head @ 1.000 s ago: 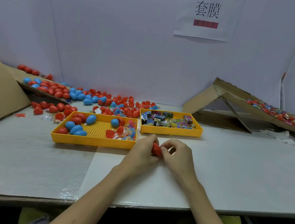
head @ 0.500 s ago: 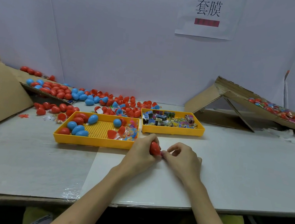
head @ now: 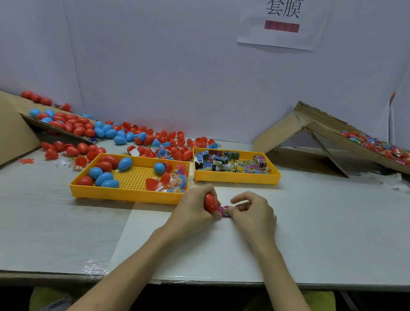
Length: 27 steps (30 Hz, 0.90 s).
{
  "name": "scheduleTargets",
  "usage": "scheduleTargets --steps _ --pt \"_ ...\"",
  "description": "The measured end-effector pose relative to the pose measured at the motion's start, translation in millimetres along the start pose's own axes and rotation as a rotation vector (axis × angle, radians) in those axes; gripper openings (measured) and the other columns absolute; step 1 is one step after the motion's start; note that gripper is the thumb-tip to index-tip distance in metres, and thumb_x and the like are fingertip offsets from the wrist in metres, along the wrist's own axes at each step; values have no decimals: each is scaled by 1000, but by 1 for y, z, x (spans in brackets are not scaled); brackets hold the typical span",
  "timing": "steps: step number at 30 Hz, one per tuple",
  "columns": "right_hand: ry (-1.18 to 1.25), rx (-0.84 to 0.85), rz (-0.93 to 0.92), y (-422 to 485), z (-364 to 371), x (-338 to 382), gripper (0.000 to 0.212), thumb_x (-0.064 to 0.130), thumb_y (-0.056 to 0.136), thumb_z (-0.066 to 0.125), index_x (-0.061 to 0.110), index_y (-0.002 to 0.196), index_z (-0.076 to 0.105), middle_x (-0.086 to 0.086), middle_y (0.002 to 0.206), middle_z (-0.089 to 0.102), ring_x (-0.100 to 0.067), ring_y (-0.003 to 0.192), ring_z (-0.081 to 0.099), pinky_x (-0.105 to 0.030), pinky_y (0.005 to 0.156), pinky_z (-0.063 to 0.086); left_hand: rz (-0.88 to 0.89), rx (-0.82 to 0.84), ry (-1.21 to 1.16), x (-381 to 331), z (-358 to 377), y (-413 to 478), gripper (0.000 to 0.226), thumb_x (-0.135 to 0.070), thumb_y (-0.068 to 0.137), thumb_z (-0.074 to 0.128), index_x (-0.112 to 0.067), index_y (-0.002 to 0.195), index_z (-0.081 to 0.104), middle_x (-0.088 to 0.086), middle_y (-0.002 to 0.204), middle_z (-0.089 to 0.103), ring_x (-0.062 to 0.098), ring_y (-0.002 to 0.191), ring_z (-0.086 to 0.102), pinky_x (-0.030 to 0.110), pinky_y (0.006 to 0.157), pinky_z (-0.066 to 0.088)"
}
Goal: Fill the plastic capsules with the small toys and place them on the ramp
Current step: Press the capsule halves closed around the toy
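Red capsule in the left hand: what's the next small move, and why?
Probably push the pink toy packet into the red capsule: the left hand grips the capsule, the right hand pinches the packet against its end, and the packet is not yet inside.

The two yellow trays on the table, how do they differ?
The nearer tray holds red and blue capsules, with bare perforated floor showing; the farther tray is packed with small printed packets hiding its floor. The nearer tray lies just left of the left hand; the farther tray sits beyond the right hand. Both are shallow, yellow and rectangular.
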State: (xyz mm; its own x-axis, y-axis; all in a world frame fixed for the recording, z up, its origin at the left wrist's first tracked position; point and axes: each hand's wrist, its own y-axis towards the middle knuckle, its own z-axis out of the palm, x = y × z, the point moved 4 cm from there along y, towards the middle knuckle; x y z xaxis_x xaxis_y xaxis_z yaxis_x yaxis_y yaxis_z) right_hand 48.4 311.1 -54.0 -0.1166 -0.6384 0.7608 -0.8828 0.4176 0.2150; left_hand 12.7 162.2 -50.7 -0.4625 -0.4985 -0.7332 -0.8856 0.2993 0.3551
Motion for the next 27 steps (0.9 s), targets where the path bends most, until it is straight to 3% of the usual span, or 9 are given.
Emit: scheduleTargets --steps 4,6,8,10,15,20,23,27 --pt "-4 -3 -2 0 0 0 15 18 85 68 31 79 64 14 69 63 -14 84 62 -37 92 44 -1 2 4 -1 -1 0 27 -2 70 81 -16 82 61 2 91 71 18 88 63 31 77 52" --pt "11 7 -2 0 0 0 10 29 85 71 32 80 63 15 70 63 -13 84 63 -36 92 43 5 1 6 0 -1 -1 24 -3 71 80 -13 83 62 1 88 69 15 85 61 23 71 49" --pt "9 26 -7 0 0 1 19 45 80 76 31 82 62 15 69 63 -7 78 60 -34 87 40 14 -7 -4 0 -1 -2 21 -3 73 79 -10 83 63 -1 84 66 13 80 59 19 66 45" --pt "14 50 -19 0 2 2 26 48 74 80 32 82 62 15 65 64 0 74 57 -33 83 38 14 -5 -19 0 -1 -2 19 -4 74 79 -11 81 62 -2 81 65 11 77 58 21 65 45" --pt "73 56 -3 -1 0 3 24 34 72 84 34 75 61 17 57 64 3 73 60 -40 90 48 3 14 -27 0 -1 -2 28 -1 71 80 -20 75 58 -12 77 61 -2 76 56 7 61 42" --pt "105 46 22 -2 -2 3 22 25 73 83 34 71 63 14 58 67 -6 77 66 -43 90 51 -26 -1 -12 -2 0 -2 29 -2 71 78 -22 76 58 -14 79 60 5 77 56 8 60 43" --pt "117 40 19 -1 -2 1 23 19 74 81 33 69 64 12 59 67 -11 77 68 -43 88 52 -37 -1 7 -1 0 -2 26 -3 72 77 -21 77 59 -4 84 67 9 80 58 9 59 41" --pt "77 19 -39 -1 -2 1 20 16 84 70 33 74 65 14 70 65 -16 81 65 -44 89 51 -34 11 1 0 -1 -3 26 -3 73 77 -22 78 59 -2 86 69 8 78 58 9 58 41"
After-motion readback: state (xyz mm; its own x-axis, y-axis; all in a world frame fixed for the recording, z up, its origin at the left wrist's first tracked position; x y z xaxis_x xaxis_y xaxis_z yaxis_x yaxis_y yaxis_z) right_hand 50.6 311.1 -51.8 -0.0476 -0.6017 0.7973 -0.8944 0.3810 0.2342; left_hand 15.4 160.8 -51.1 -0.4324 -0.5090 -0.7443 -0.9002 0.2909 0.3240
